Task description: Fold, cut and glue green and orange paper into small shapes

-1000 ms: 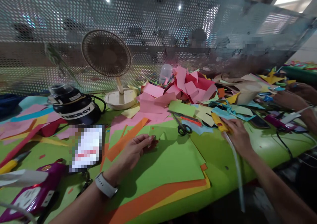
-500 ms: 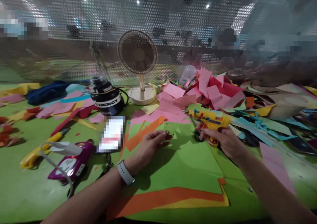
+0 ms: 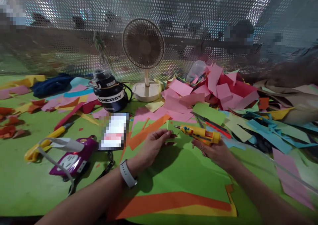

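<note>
My right hand (image 3: 215,152) is wrapped around the handle of a yellow hot glue gun (image 3: 200,134). Its metal nozzle points left, just beyond the fingertips of my left hand (image 3: 159,140). That hand is closed in a pinch above the green paper sheet (image 3: 191,172). A small piece of green paper (image 3: 168,123) shows at its fingertips, partly hidden by them. Orange paper (image 3: 174,201) and a yellow edge stick out under the green sheet. Behind the glue gun lies a long black and red tool (image 3: 216,125), whose kind I cannot tell.
A phone (image 3: 114,131), a black bottle (image 3: 111,94) and a white fan (image 3: 146,90) stand or lie beyond my left hand. Further left are a purple corded device (image 3: 74,157) and a yellow-handled tool (image 3: 46,143). Pink paper scraps (image 3: 184,97) pile up at the back.
My right hand has brought the glue gun left and lower, closer to my left hand. The black and red tool behind it has come into view. My left hand keeps its pinch.
</note>
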`<action>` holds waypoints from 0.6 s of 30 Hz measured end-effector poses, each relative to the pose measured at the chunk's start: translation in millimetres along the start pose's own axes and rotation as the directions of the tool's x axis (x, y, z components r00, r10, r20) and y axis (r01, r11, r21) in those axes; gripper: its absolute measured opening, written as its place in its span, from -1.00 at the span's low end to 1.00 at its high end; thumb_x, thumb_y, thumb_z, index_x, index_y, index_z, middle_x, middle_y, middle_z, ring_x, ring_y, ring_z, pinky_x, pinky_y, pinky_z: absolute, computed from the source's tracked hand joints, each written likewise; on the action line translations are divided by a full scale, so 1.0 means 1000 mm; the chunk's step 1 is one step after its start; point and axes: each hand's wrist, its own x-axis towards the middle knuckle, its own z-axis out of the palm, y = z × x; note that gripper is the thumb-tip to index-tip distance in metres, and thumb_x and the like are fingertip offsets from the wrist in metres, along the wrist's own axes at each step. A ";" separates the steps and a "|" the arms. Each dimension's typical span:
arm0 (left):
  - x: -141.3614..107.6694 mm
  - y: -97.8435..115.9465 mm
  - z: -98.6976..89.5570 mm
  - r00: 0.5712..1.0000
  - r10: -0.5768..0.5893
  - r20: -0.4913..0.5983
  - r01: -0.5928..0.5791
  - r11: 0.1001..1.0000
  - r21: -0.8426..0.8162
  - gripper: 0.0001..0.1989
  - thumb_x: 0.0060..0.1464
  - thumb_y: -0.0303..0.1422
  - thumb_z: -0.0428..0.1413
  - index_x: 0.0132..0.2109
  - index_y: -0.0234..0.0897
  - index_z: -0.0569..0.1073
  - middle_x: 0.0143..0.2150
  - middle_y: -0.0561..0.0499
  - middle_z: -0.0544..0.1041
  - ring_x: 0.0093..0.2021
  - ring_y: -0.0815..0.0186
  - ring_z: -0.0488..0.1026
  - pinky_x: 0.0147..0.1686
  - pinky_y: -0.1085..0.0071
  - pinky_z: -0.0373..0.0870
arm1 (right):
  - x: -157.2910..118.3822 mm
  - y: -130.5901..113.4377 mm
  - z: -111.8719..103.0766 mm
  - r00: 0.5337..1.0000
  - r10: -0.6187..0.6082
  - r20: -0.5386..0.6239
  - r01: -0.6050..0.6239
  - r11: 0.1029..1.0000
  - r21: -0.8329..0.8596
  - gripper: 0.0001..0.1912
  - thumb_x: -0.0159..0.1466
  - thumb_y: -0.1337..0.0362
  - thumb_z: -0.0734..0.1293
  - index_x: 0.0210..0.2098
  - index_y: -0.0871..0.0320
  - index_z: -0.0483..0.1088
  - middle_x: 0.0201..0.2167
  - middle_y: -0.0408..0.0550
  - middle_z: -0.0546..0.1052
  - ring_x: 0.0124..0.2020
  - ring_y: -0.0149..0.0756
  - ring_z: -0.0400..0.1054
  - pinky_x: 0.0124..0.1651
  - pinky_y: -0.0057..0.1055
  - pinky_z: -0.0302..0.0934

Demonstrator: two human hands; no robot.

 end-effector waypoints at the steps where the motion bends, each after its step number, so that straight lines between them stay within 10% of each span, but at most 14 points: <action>1: 0.000 0.000 0.000 1.000 0.006 -0.001 -0.006 1.000 0.011 -0.81 -0.07 -0.20 0.33 -0.33 -0.21 0.59 -0.28 -0.02 0.61 -0.21 0.24 0.51 -0.20 0.32 0.44 | 0.000 0.000 0.001 1.000 0.019 -0.008 -0.019 1.000 0.017 -0.69 0.24 0.01 0.32 -0.23 0.07 0.57 -0.65 -0.18 0.44 -0.70 -0.39 0.20 -0.72 -0.47 0.11; 18: -0.002 0.003 0.003 0.999 0.029 0.018 -0.029 0.999 0.029 -0.77 -0.14 -0.18 0.37 -0.36 -0.20 0.59 -0.33 0.02 0.59 -0.31 0.31 0.46 -0.23 0.35 0.41 | -0.001 -0.006 0.006 0.998 0.061 -0.023 -0.058 0.991 0.123 -0.64 0.16 -0.05 0.39 -0.22 0.08 0.53 -0.46 -0.07 0.54 -0.40 -0.23 0.43 -0.52 -0.40 0.31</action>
